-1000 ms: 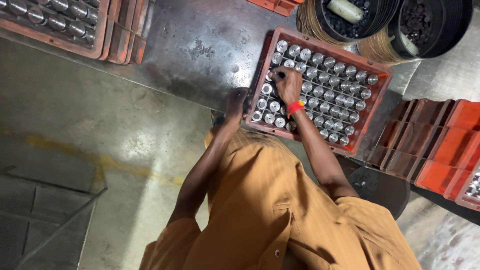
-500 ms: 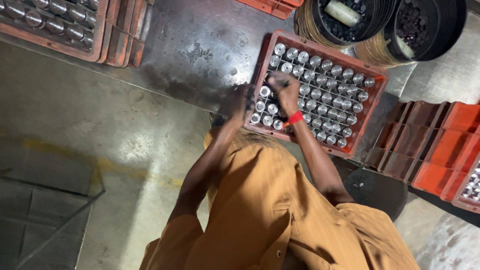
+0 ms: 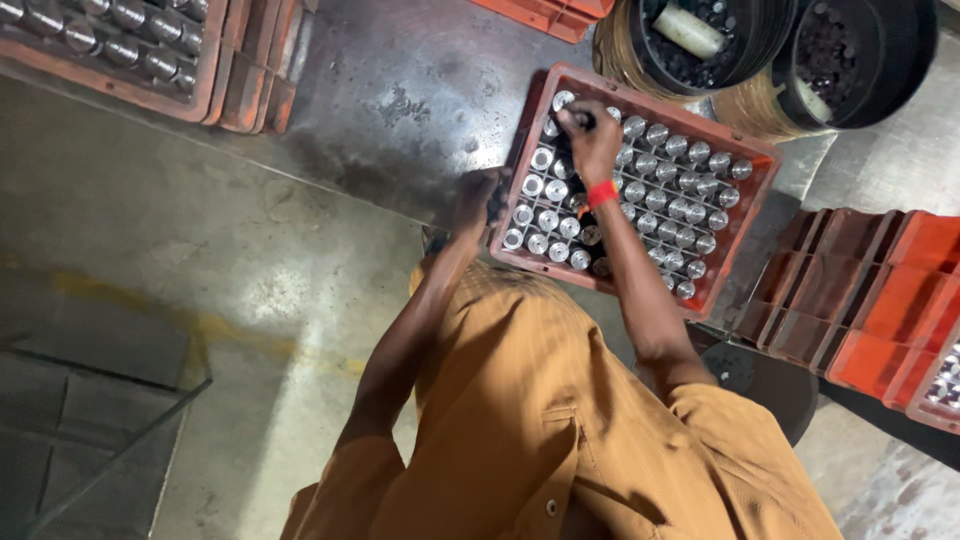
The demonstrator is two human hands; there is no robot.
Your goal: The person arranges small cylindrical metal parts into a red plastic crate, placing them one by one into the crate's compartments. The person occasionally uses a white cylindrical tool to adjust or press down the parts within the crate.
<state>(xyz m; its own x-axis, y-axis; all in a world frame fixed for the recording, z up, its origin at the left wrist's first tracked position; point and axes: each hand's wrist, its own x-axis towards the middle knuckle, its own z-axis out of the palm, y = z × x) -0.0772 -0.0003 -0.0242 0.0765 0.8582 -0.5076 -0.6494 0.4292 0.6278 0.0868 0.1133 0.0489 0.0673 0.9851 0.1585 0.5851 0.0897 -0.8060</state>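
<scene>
Right hand (image 3: 590,135): over the far left corner of the red crate (image 3: 742,158), fingers pinched on something small and dark among the metal cylinders (image 3: 668,175); what it is, cannot tell.
Left hand (image 3: 478,195): at the crate's left edge, fingers curled against the rim.
Crate: on the grey floor (image 3: 200,250), cells mostly filled.
Wrist: red band (image 3: 601,192).
Nearby: black buckets (image 3: 800,40) beyond the far edge, orange crates (image 3: 880,290) right.

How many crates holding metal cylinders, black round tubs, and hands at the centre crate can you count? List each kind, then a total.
Crates holding metal cylinders: 3 (centre crate, top-left crate, right-edge crate)
Black round tubs: 2 (left tub, right tub)
Hands at the centre crate: 2 (left hand, right hand)
Total: 7
</scene>
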